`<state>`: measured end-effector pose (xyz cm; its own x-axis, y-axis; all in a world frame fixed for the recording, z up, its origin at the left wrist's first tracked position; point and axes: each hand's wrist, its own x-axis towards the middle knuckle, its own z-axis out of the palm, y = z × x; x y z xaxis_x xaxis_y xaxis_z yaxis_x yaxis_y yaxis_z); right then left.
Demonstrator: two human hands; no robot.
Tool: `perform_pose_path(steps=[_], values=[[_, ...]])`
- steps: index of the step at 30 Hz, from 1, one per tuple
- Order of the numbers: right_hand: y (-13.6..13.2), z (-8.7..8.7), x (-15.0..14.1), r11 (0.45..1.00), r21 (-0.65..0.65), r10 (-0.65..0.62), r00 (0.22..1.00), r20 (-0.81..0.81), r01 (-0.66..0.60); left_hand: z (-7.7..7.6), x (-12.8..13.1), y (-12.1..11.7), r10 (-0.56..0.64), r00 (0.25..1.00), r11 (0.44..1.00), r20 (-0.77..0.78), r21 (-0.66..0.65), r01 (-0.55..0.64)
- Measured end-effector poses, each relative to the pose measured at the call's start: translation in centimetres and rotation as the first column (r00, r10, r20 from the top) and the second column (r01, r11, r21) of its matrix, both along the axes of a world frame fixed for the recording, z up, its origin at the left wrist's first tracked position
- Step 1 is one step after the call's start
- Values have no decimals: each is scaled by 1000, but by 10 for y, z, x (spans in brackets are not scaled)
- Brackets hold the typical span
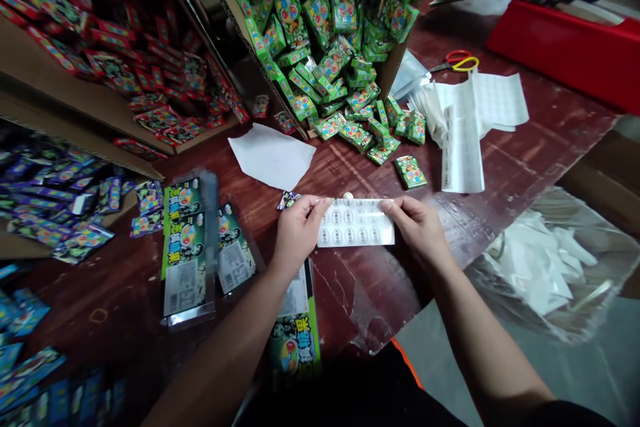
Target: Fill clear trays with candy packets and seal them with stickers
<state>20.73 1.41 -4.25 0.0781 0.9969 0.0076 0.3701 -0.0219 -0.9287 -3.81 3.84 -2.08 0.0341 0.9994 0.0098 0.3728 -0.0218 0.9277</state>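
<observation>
While both your hands meet at a sticker sheet, your left hand pinches its left end and your right hand its upper right corner. On each side the fingers are closed on the thin sheet, thumb uppermost; the sheet is held over the tabletop, in front of your body, its round labels facing you. The step in hand appears to be the handling of these labels; the next move would probably call for one hand to hold the sheet flat while the other lifts a label by its rim.

Ahead, loose green packets limit your reach, and a lone green packet lies just beyond your right hand. To the left, white paper and clear-sleeved cards bound the space around your left arm. On the right, the tabletop's edge runs obliquely below your right forearm, with a plastic bag of white scraps beyond it; between lone packet and edge, the bare strip offers your right hand its widest room.
</observation>
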Motion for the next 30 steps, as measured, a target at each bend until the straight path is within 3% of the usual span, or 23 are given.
perform_pose_path(steps=[3,5,7,9,12,14,17,20,24,30], values=[[6,-9,5,999,36,-1,990,142,-4,4,5,-5,70,953,976,-294,219,-5],[11,-15,8,999,54,-10,965,261,-4,4,15,-14,63,870,930,-490,345,126],[13,-19,9,998,59,-16,929,369,-6,-1,28,-25,-58,760,888,-647,314,335],[15,-21,10,998,58,-19,893,449,-8,-7,39,-32,-166,649,854,-743,220,471],[14,-21,13,997,81,-37,804,593,-14,-14,47,-34,-175,554,854,-814,155,497],[14,-21,17,993,116,-62,758,649,-19,-14,47,-31,-168,531,858,-831,142,494],[16,-18,27,986,159,-54,797,601,-53,-13,45,-27,-171,515,861,-840,127,493],[26,-14,36,978,134,59,823,566,-162,-14,44,-26,-182,504,856,-844,117,504],[45,-7,41,946,55,219,754,619,-320,-17,45,-26,-182,500,849,-847,122,515],[52,11,39,906,57,318,763,563,-419,-17,43,-29,-181,483,849,-857,111,516]])
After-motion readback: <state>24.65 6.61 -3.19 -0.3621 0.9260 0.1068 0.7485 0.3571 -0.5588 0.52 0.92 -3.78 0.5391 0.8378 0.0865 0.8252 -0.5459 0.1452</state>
